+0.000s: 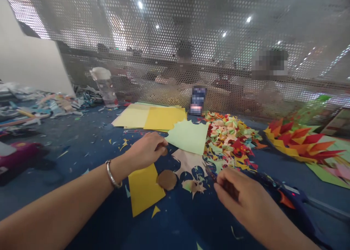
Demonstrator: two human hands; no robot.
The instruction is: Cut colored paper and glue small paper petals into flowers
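Observation:
My left hand point(147, 149) is closed, its fingers curled by the left tip of a pale green sheet point(188, 135) with a notched edge. Whether it grips anything is hidden. My right hand point(239, 191) is wrapped round scissors point(210, 171), whose slim blades point up and left over cut pink paper point(188, 162). Between the hands lie a brown disc point(167, 180) and a yellow square of paper point(146, 190) that the disc partly overlaps. Small leaf-like scraps point(193, 186) rest just in front of the pink paper.
Behind stand a phone point(198, 100) and a lidded cup point(105, 86) against a perforated screen. Stacked paper point(165, 117), a heap of cut pieces point(232, 140) and a red-orange petal piece point(303, 139) lie around. A dark blue glue gun point(294, 195) is at right; scraps point(54, 104) cover the left.

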